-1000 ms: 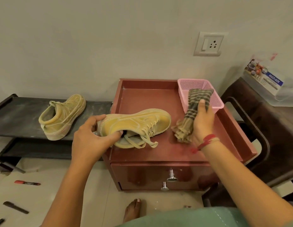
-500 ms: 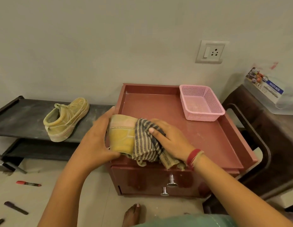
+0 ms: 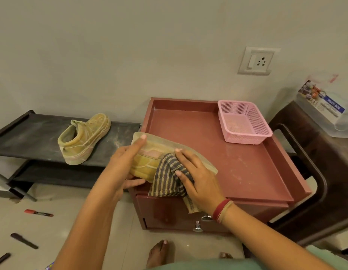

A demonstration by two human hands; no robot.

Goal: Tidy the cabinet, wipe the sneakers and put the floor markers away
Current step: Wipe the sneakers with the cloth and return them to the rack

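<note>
Left hand (image 3: pixel 126 168) gripping tilted yellow canvas sneaker (image 3: pixel 147 160), right hand (image 3: pixel 196 178) pressing striped grey-and-tan cloth (image 3: pixel 167 178) against it, above reddish-brown cabinet (image 3: pixel 237 162)

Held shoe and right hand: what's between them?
A striped cloth, which the right hand holds against the shoe; the head view shows it.

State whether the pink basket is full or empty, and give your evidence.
Empty: the basket shows only its bare mesh floor, with nothing inside.
</note>
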